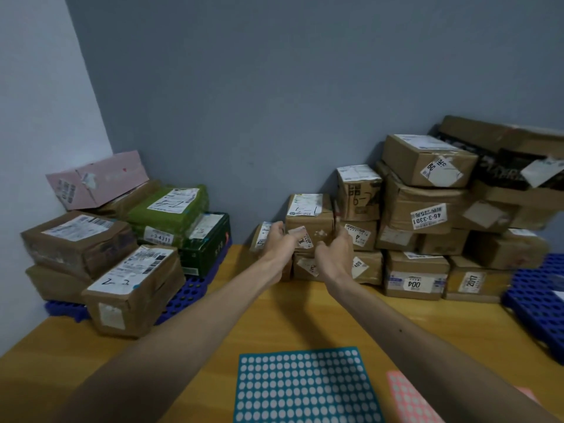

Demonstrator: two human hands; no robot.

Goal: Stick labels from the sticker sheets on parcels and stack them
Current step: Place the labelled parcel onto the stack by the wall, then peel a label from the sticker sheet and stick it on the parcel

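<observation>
Small brown cardboard parcel (309,222) at mid-back of the yellow wooden surface (274,319), sitting on top of a lower brown box (305,267), close to the grey wall (274,87). White printed label on its top, another small label on its front face.

Both hands on it, arms stretched out. Left hand (276,236) grips the parcel's left side, fingers curled round the edge, thumb across the front by the small label. Right hand (334,248) grips the lower right corner, fingers curled in, thumb up along the right edge. Some blur; finer finger detail unclear.

Near edge, below the arms: teal sticker sheet with rows of white round dots (305,389), flat on the surface. Just beside it to the right, a pink sticker sheet (409,398), partly under the right forearm.

Right of the parcel: pile of brown cardboard boxes (421,209) against the wall, labels reading "004", "2017", "46-3-3301". Far right, blue perforated plastic pallet (537,303).

Left corner: another blue pallet (186,297) carrying brown taped parcels (134,285), green wrapped parcels (171,215), a dark green box (207,248) and a pink box (97,178) on top.
</observation>
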